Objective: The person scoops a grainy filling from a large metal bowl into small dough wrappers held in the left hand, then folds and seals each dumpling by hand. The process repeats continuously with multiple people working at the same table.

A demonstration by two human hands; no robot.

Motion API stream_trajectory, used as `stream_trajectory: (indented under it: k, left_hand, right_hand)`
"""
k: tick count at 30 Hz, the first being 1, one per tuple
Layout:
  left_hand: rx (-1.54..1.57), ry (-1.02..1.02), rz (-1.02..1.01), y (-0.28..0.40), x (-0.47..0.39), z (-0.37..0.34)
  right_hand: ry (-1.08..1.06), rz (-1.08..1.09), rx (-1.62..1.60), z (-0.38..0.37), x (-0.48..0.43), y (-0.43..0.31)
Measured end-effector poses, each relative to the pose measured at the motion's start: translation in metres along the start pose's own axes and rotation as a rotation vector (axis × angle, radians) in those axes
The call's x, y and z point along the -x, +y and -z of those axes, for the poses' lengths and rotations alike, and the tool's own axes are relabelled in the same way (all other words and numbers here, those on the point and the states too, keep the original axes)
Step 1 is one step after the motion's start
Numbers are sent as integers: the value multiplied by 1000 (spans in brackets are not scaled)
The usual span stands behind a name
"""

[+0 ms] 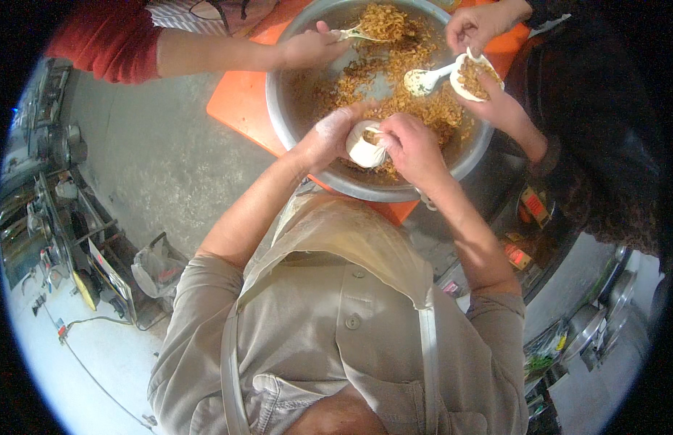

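Observation:
Over the near part of a wide metal basin [344,187], my left hand [331,133] cups a white dough wrapper [363,148] that bulges round a filling, which shows through its partly gathered top. My right hand [415,144] pinches the wrapper's edge from the right. Brown chopped filling [358,81] is spread and heaped in the basin below. A white spoon [423,80] with bits of filling on it lies beyond my hands, towards the right.
From the upper left, a co-worker's hand [312,50] holds a pale spoon [363,36] at the filling heap. At the right, another person's hands [496,103] hold an open filled wrapper [472,81]. The basin stands on an orange surface [244,106]. A plastic bag [159,269] is at the lower left.

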State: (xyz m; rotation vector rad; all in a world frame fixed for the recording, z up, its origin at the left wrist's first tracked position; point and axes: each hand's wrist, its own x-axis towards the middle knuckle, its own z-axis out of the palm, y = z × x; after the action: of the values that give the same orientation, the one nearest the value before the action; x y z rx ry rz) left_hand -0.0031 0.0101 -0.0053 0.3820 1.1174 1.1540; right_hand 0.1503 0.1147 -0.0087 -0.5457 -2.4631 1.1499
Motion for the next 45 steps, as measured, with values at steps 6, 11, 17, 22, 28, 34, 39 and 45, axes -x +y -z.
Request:
stream_trajectory:
  k: [6,11,17,22,28,34,39,45]
  left_hand:
    - [418,79,-89,-11,1,-12]
    - [224,125,4,-16,-2,-3]
    - [94,130,81,-4,-7,-3]
    - [242,-71,152,7,-3,6]
    - [398,40,70,-10,-3,6]
    - [393,48,176,-3,-1,7]
    - [446,20,232,-6,-2,11]
    - [414,-48,239,-14,-2,17]
  right_hand:
    - [45,-239,-482,-3,-6,-24]
    - [-42,14,-164,-8,-8,-11]
    - [-65,-11,-183,-3,-11,-21]
    - [-43,-256,-393,-5,-9,-16]
    - [-244,-279,-442,7,-11,-17]
    - [-183,15,-103,9,-17,-26]
    - [-120,278,17,3,-18,-23]
    - [-143,456,144,0,-13,-24]
